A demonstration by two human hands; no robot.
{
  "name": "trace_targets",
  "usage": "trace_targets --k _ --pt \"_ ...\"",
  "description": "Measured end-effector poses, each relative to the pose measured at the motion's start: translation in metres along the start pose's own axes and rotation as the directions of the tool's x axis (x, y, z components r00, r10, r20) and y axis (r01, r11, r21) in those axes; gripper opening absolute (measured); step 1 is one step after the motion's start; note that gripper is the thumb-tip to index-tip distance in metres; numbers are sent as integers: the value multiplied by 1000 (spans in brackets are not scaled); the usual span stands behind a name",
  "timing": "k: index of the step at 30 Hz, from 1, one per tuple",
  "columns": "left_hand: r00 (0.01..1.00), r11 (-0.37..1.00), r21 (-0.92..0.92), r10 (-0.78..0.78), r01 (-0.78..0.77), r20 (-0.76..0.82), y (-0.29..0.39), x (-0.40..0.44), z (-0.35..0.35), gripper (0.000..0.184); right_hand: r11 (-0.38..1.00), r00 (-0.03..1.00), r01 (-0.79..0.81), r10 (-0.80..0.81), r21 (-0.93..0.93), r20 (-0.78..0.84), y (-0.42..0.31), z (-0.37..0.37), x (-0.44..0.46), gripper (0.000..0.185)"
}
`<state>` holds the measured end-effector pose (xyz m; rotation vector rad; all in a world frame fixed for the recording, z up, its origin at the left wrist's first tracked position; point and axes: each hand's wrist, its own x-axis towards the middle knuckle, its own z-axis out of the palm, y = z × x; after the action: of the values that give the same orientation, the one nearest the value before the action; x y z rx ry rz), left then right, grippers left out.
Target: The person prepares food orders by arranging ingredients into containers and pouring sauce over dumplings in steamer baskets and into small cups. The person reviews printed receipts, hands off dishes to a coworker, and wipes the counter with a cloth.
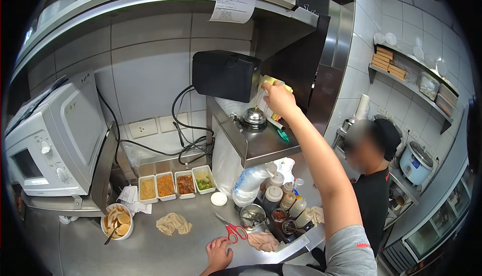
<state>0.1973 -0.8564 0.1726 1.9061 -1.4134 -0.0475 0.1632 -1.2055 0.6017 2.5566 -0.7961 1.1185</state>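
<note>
My right hand (279, 98) is raised to the small metal shelf, beside the black boxy device (223, 75). Its fingers close on a yellow item (275, 81), partly hidden, whose kind I cannot make out. Just below on the shelf are a silver call bell (254, 117) and a green-capped marker (282, 135). My left hand (219, 252) rests on the steel counter with its fingers spread, holding nothing. Close by lie red-handled scissors (234, 230), apart from the fingers. A crumpled pinkish cloth (263, 241) is farther right.
Four-sided containers of chopped food (166, 186) line the wall. A microwave (50, 140) and a smeared white tub (118, 221) stand left. Sauce bottles (287, 200) and a metal pot (252, 216) crowd the right. A person in black (374, 190) stands beyond my right arm.
</note>
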Motion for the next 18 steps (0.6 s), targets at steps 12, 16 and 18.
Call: trace_targets --k 12,16,18 --pt "1000 1000 -7 -17 17 -24 0 1 1 30 934 940 3 120 -358 320 17 29 54 26" --pt "1000 1000 7 -16 16 -18 1 2 -2 29 972 892 -18 121 -234 434 24 45 52 21" --pt "1000 1000 5 -12 12 -21 3 3 -3 29 974 880 -23 127 -227 457 20 40 51 22"
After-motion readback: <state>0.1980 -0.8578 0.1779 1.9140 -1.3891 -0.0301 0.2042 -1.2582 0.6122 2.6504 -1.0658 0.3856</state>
